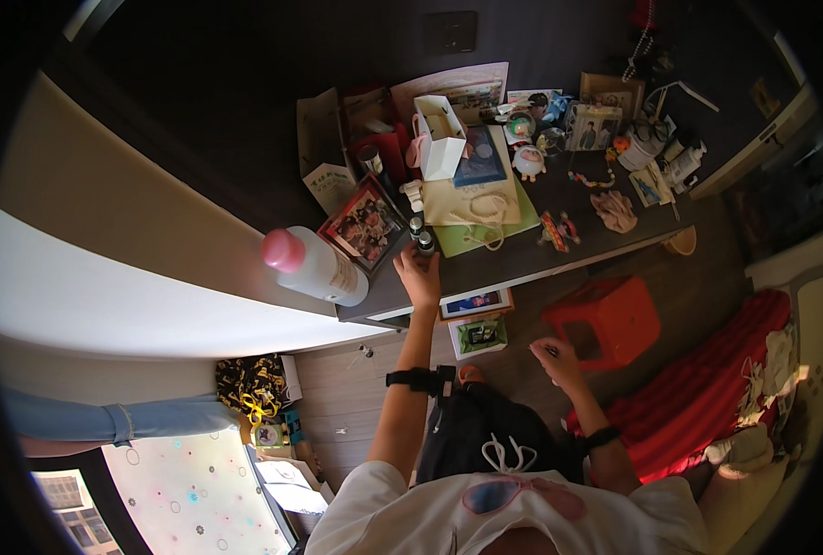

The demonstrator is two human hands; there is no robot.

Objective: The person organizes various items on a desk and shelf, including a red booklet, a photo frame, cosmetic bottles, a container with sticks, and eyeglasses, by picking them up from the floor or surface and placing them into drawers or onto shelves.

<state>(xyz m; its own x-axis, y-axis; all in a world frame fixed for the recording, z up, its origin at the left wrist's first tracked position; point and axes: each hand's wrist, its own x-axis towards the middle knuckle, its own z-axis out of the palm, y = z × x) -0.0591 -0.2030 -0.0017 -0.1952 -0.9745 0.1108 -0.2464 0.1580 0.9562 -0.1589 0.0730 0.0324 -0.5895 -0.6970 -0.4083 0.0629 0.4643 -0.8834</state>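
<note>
My left hand [418, 277] is at the front edge of the dark desk, its fingers closed round a small dark bottle [425, 242]. A second small bottle [416, 224] stands just beyond it. To the left of that hand lean a framed group photo [365, 227] and a big white bottle with a pink cap [324, 270]. My right hand [557, 361] hangs in the air in front of the desk, near a red plastic stool [624, 319]. Its fingers are curled together, and whatever they may hold is too small to make out.
Paper bags [441, 139], a green folder [513, 227], a white round figurine [528, 163], a crumpled cloth [613, 211] and pump bottles [684, 166] crowd the desk. A partly open drawer [476, 303] juts out below. Red fabric [698, 393] lies at right.
</note>
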